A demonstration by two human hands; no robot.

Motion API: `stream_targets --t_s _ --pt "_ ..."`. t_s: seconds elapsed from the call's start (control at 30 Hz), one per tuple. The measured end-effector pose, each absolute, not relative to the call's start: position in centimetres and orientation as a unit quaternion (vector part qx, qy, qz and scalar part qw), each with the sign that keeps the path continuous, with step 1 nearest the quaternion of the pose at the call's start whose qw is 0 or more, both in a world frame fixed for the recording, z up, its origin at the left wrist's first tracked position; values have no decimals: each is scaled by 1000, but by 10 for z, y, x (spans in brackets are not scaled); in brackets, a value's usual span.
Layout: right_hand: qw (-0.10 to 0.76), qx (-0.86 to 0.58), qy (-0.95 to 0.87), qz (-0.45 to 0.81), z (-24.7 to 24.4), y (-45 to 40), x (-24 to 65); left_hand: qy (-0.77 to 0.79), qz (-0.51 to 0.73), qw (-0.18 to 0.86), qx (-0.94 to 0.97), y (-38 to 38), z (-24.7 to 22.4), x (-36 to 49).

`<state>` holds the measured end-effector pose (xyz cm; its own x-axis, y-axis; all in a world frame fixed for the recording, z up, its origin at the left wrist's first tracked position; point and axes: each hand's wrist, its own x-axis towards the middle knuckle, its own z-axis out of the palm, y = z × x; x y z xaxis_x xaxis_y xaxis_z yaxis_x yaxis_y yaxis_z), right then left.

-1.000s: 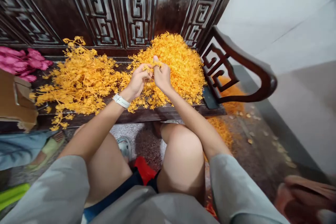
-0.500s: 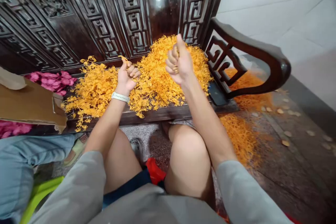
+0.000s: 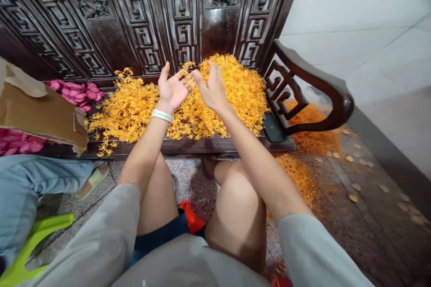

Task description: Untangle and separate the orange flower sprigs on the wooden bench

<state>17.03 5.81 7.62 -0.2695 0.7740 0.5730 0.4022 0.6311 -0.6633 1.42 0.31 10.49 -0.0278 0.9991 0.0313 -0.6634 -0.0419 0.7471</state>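
Observation:
My left hand (image 3: 174, 91), with a pale watch strap at its wrist, is turned palm up with its fingers stretched out. A small orange-yellow artificial flower sprig (image 3: 187, 71) lies across its fingertips; I cannot tell whether the fingers grip it. Close on the right, my right hand (image 3: 213, 89) has its thumb and fingers apart, reaching toward the sprig. No object shows in it, though its palm side is partly hidden. Beneath and behind both hands, a large heap of the same orange-yellow flowers (image 3: 240, 92) covers part of the dark wooden bench (image 3: 198, 145), with a looser pile (image 3: 129, 105) to the left.
On the bench's left are magenta flowers (image 3: 79, 93) and a cardboard box (image 3: 40, 110). A phone (image 3: 274, 128) lies beside the carved armrest (image 3: 316, 83). Orange strands (image 3: 299, 181) cover floor at right. Another person's jeans-clad leg (image 3: 50, 172) and a green stool (image 3: 37, 242) are at left.
My left hand has opened from a curled grip to palm up. My right hand has unclenched and moved left, close to the left hand. The view has shifted slightly.

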Motion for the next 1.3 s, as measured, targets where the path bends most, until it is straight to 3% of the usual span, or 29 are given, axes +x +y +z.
stream_targets --t_s 0.23,0.57,0.73,0.83,0.93,1.07,1.3 --pt "510 -415 -694 291 54 35 154 337 661 574 347 -2 83 55" --pt "568 -355 -629 395 61 43 139 383 655 526 384 -14 76 31" --pt "555 -386 -670 306 75 42 129 362 617 578 392 -16 76 19" --pt "533 -360 -687 338 86 40 109 310 613 627 366 -17 79 9" --pt "564 -348 -610 434 98 47 89 260 654 638 313 -20 88 -8" --pt "594 -359 -477 539 114 62 100 221 757 551 272 -27 100 -42" --pt "538 -307 -605 501 135 66 157 228 784 527 237 -14 92 -70"
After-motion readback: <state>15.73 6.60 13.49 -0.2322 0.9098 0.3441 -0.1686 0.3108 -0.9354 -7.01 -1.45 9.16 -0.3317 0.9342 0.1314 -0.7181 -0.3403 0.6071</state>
